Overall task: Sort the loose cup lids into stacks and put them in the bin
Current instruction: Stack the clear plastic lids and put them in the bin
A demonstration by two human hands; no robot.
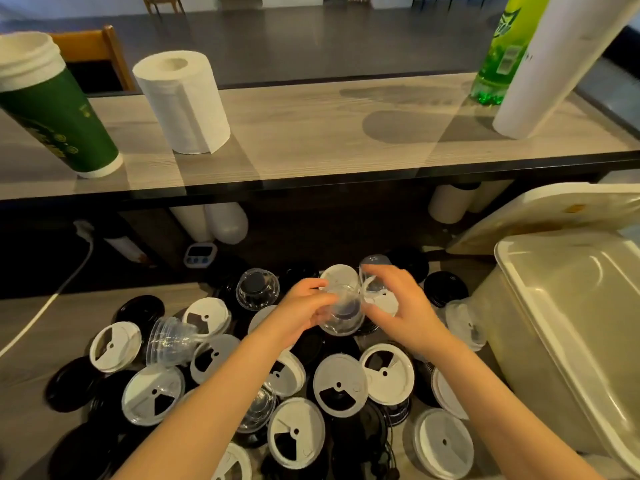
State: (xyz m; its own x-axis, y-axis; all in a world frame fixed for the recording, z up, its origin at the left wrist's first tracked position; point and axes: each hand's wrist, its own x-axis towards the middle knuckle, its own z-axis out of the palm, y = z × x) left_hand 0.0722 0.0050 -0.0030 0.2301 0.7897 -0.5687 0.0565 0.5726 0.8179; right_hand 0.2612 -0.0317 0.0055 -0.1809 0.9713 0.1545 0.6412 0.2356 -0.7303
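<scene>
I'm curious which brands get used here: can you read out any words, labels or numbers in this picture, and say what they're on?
No text here is legible.
green cup sleeve: yellowish print and small round emblems, too blurred to read.
green bottle: label with pale lettering, blurred and cut off by the frame edge.
small timer: display too small to read.

On the raised counter [311,133] I see 1 paper towel roll [183,102] beside a green cup stack [55,109], a green bottle [502,53] far right, and a small timer [200,255] underneath.
</scene>
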